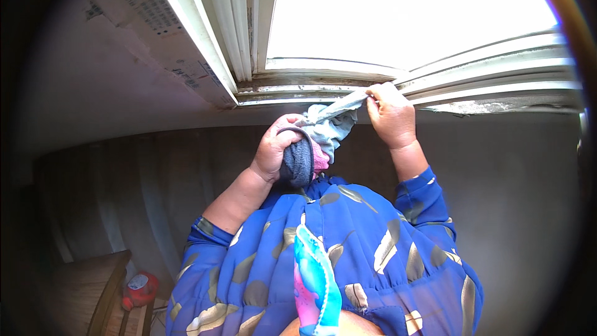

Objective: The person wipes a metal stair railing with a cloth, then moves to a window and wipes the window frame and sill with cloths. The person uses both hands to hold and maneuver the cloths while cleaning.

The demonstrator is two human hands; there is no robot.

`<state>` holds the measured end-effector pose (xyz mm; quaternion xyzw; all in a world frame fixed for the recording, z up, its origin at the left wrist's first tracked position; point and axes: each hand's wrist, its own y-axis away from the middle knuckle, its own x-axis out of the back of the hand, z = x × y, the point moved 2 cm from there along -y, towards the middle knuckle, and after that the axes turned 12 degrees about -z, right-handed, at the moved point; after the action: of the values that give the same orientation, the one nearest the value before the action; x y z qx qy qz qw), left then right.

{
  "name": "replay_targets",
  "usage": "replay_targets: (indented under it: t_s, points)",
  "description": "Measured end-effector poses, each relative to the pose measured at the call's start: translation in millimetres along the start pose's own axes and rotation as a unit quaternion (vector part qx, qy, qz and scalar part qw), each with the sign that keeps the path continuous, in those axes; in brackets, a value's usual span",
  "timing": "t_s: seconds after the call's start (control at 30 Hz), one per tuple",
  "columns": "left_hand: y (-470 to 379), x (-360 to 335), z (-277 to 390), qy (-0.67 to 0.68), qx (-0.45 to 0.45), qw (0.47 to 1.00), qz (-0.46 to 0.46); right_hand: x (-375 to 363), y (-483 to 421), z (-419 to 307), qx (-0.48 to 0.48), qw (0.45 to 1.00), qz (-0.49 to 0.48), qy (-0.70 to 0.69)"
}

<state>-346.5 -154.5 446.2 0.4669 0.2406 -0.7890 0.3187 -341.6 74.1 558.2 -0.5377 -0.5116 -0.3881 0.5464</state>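
Near the centre, my left hand grips a bundle of cloths: a dark grey-blue cloth with a dark edging, a pink cloth behind it, and part of a light blue-green cloth. To its upper right, my right hand pinches a corner of the light blue-green cloth between thumb and fingers, so that it stretches up from the bundle. The right fingertips are right by the lower track of a sliding window frame, which has brown and dark stains.
A bright window pane lies beyond the frame. More rails run to the right. On the left, the wall edge carries a printed strip. At the lower left, a red container stands beside wooden furniture.
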Motion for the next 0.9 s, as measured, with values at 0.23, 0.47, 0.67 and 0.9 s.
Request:
replay_targets:
  t_s: [0.23, 0.47, 0.67, 0.9]
  points:
    - [-7.8, 0.6, -5.7, -0.032, -0.066, 0.996, 0.055, -43.3, -12.2, -7.9, -0.012, 0.999, 0.0, 0.046]
    - [-4.1, -4.0, 4.6, -0.044, -0.079, 0.993, 0.076, -38.9, -15.8, -32.4, -0.024, 0.997, -0.07, 0.029]
    - [3.1, -8.6, 9.2, -0.089, -0.082, 0.988, 0.092, -43.0, -23.3, -50.7, -0.035, 0.997, -0.071, 0.001]
    - [9.8, -10.2, 15.1, -0.091, -0.086, 0.988, 0.095, -29.8, -16.4, -47.6, -0.001, 0.989, -0.112, -0.098]
